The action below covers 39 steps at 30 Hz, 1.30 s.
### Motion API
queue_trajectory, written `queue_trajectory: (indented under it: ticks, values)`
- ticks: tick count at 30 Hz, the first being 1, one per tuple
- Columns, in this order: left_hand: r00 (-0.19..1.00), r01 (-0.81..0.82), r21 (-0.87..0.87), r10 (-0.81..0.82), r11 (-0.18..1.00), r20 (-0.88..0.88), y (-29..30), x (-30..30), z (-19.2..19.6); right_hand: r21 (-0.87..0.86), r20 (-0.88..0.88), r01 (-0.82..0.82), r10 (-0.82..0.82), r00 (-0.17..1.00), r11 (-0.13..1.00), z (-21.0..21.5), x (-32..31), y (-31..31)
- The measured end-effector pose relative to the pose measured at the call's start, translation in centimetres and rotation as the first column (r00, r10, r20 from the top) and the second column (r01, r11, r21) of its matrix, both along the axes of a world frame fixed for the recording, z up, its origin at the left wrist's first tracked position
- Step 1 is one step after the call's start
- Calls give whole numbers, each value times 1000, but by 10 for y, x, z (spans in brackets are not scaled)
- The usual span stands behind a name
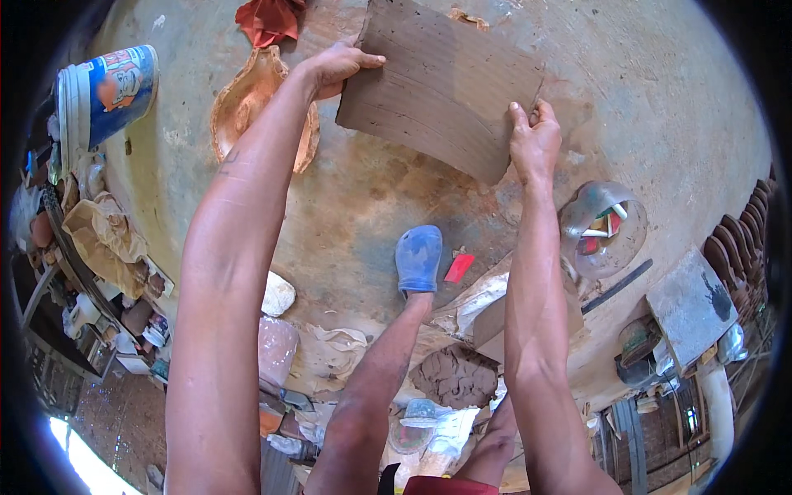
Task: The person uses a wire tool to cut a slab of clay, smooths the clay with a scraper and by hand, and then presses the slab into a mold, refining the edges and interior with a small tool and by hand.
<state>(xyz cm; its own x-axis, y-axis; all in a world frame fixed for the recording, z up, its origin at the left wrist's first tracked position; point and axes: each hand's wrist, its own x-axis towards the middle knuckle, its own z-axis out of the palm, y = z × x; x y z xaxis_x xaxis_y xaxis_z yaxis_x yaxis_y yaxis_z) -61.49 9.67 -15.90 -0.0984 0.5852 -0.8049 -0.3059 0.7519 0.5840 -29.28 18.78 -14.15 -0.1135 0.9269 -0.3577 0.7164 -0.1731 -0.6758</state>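
Note:
A wide, flat slab of grey-brown clay (445, 87) is stretched between my hands above the floor, its near edge sagging in a curve. My left hand (340, 68) grips its left edge, thumb on top and fingers hidden beneath. At the right edge my right hand (535, 142) pinches the slab, thumb up. Left of the slab lies an orange-brown hollow mould (233, 103), partly covered by my left forearm. A crumpled red cloth (268, 23) touches the mould's far end.
A blue and white bucket (124, 91) lies far left. Right of my right forearm is a clear round container (596, 262) with small tools, beside a dark bar (617, 285). My blue clog (419, 257) stands near a red scraper (459, 267). Dark clay (455, 377) lies nearer me.

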Motion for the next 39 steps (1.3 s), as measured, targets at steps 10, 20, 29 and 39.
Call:
queue_trajectory:
  ticks: [10, 20, 29, 39]
  values:
    - [953, 170, -135, -198, 976, -228, -3, 2, -18, -40, -15, -36, 35, 999, 999, -50, 30, 15]
    - [250, 376, -424, -530, 824, -810, 0, -10, -35, 161, 165, -35, 8, 986, 986, 2, 21, -9]
    - [362, 42, 75, 55, 996, -931, -152, 120, 49, -424, 370, -109, 282, 885, 899, -11, 176, -239]
    - [902, -81, -122, 21, 989, -432, -282, 300, 140, -408, 199, -105, 201, 959, 907, -7, 223, -304]
